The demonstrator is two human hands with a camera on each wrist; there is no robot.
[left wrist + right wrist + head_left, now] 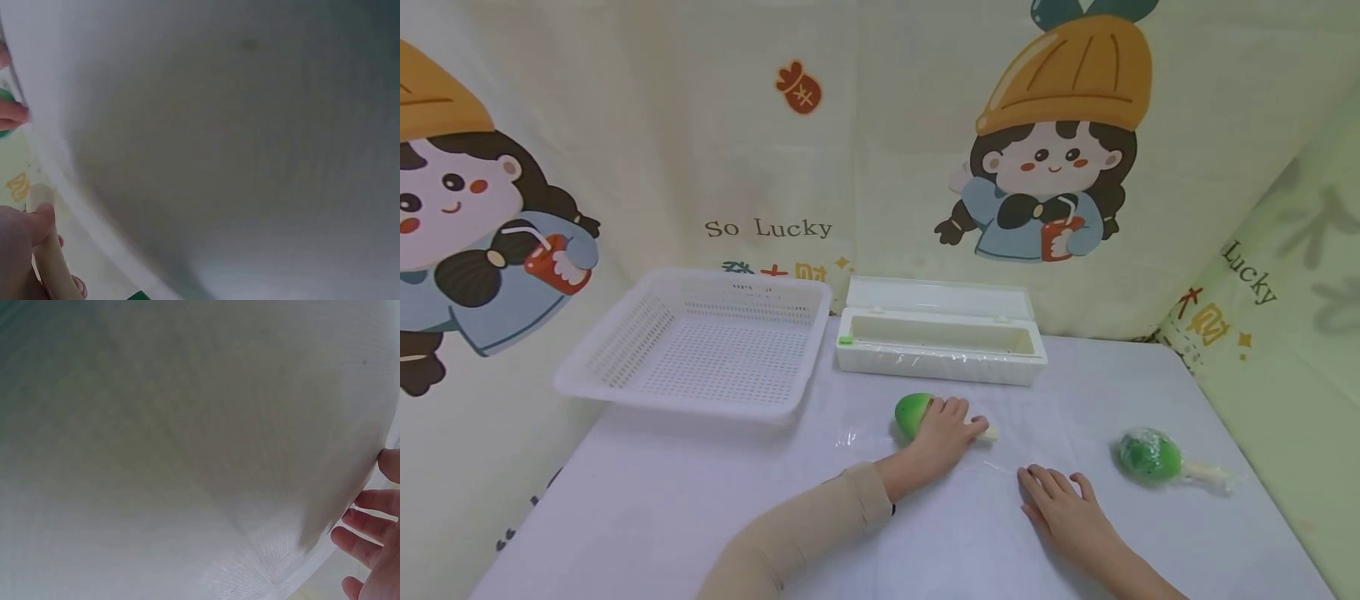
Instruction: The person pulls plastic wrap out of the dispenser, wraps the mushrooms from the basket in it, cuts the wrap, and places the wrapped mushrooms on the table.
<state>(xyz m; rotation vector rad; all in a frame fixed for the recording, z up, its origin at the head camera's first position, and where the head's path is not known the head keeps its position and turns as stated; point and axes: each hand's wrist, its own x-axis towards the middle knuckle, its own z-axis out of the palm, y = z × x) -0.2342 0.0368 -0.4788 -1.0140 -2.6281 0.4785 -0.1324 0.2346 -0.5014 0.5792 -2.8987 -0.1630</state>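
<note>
My left hand (942, 437) grips a green maraca (912, 414) lying on the table, its egg-shaped head pointing left. The left wrist view shows the thumb across its pale handle (55, 269). Under and around the maraca, a sheet of clear cling film (850, 438) shows by its glints and a faint edge. To the right, my right hand (1063, 508) rests palm down with its fingers extended near that film edge. In the right wrist view the right fingertips (354, 540) touch the white table surface, spread apart.
A second green maraca (1150, 455), wrapped in clear film, lies at the right. Behind the hands stands a white cling film box (940, 367) with its lid up and a green slider. A white perforated basket (700, 407) sits at the back left. Printed cloth hangs behind the table.
</note>
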